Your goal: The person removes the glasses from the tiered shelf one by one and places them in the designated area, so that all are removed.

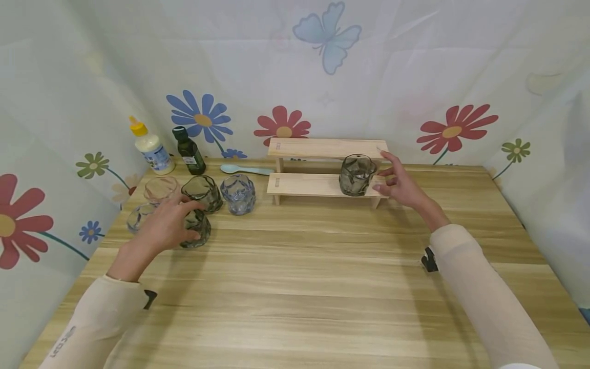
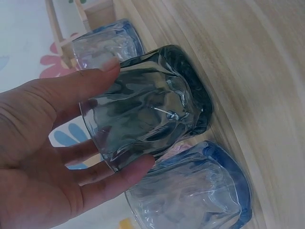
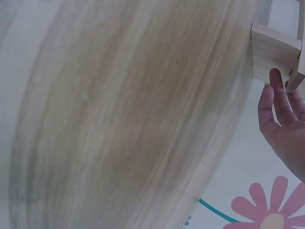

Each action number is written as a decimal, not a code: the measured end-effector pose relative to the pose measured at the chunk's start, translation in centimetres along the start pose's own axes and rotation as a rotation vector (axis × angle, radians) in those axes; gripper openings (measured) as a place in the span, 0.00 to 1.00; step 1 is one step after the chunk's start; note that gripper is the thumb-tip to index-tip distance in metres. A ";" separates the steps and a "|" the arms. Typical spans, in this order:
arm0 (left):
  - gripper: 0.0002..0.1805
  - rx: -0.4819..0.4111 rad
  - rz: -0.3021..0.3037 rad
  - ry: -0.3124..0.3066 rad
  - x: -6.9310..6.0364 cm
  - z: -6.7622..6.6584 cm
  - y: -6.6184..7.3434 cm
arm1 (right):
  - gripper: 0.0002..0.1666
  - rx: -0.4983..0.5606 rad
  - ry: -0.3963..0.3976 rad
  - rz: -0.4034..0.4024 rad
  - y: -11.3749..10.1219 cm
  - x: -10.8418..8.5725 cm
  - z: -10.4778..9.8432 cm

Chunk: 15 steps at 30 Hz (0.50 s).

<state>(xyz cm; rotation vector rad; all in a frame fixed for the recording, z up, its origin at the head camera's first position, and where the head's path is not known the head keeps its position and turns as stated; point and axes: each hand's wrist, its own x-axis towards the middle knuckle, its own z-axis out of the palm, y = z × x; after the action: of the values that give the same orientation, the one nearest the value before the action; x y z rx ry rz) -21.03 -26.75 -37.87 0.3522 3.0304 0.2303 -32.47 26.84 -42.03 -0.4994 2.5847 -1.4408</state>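
My left hand (image 1: 165, 223) grips a grey faceted glass (image 1: 198, 230) at the front of a group of glasses on the left. In the left wrist view, thumb and fingers hold the grey glass (image 2: 152, 102) by its sides near the rim. Around it stand another grey glass (image 1: 205, 195), a bluish glass (image 1: 238, 195), a second bluish one (image 1: 138, 218) and a pinkish one (image 1: 161, 188). At the right end of a two-tier wooden shelf (image 1: 299, 185), my right hand (image 1: 403, 185) has its fingers loosely extended by the boards. A grey glass (image 1: 356, 177) sits on the lower tier beside it.
Behind the glasses stand a yellow-capped white bottle (image 1: 156, 154) and a dark green bottle (image 1: 191, 154). A pale blue spoon (image 1: 246, 169) lies left of the shelf. A flower-printed curtain (image 1: 369, 102) hangs behind the wooden table (image 1: 295, 287).
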 end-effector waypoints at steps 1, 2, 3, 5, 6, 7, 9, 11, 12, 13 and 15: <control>0.36 0.003 -0.002 0.002 0.0 0.0 0.0 | 0.54 0.000 0.001 0.000 0.0 0.0 0.0; 0.36 0.004 -0.004 0.004 0.0 0.0 0.0 | 0.54 0.000 0.001 0.001 0.0 0.0 0.0; 0.36 0.003 -0.006 0.007 0.0 0.1 0.0 | 0.54 -0.001 0.001 0.002 0.0 0.0 0.0; 0.36 0.001 -0.008 0.010 0.0 0.1 0.0 | 0.54 -0.004 0.001 0.004 0.1 0.0 -0.1; 0.36 0.000 -0.008 0.013 0.0 0.1 0.0 | 0.54 -0.005 0.001 0.005 0.1 0.0 -0.1; 0.36 0.000 -0.007 0.016 0.0 0.1 -0.1 | 0.54 -0.005 0.000 0.004 0.1 0.0 -0.1; 0.36 0.000 -0.009 0.014 0.1 0.1 -0.1 | 0.54 -0.004 0.001 0.004 0.0 0.0 0.0; 0.36 -0.001 -0.016 0.011 0.1 0.1 -0.2 | 0.54 -0.004 0.004 0.001 0.0 -0.1 0.0; 0.36 -0.001 -0.020 0.009 0.1 0.1 -0.2 | 0.54 -0.004 0.004 0.000 0.0 -0.1 0.1; 0.36 -0.001 -0.024 0.005 0.1 0.1 -0.2 | 0.54 -0.007 0.005 0.001 0.0 -0.1 0.1; 0.37 -0.001 -0.032 0.001 0.2 0.1 -0.2 | 0.54 -0.011 0.007 0.002 -0.1 -0.1 0.1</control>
<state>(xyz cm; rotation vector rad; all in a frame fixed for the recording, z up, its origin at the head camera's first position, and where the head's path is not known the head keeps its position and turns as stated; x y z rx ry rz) -21.20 -26.84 -38.03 0.3040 3.0338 0.2297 -32.30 26.76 -42.03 -0.4935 2.5993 -1.4309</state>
